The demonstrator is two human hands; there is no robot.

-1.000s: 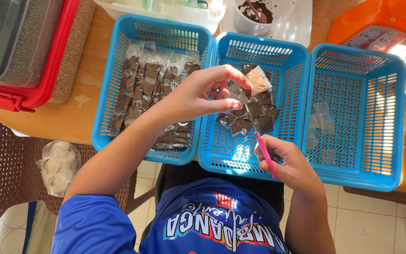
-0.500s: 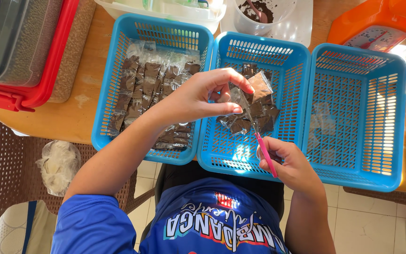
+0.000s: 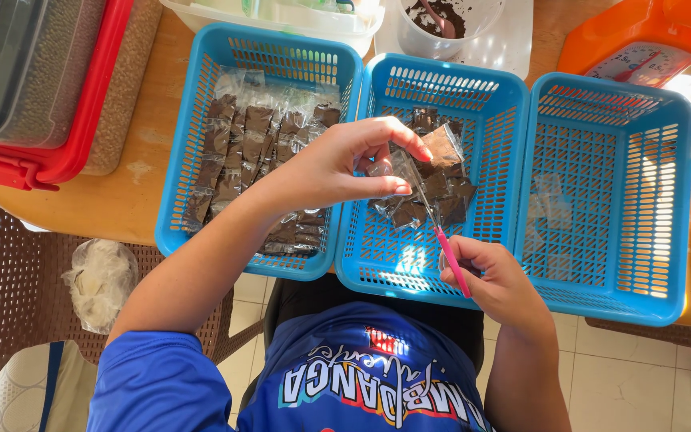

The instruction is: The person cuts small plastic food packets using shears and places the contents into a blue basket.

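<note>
fingers of the left hand (image 3: 337,164) pinch a small clear packet (image 3: 385,166) above the middle blue basket (image 3: 433,88), forearm reaching in from the lower left. right hand (image 3: 493,276) is closed around pink-handled scissors (image 3: 441,240), blades angled up to the packet. more brown-filled packets (image 3: 441,188) lie in the basket beneath.
</note>
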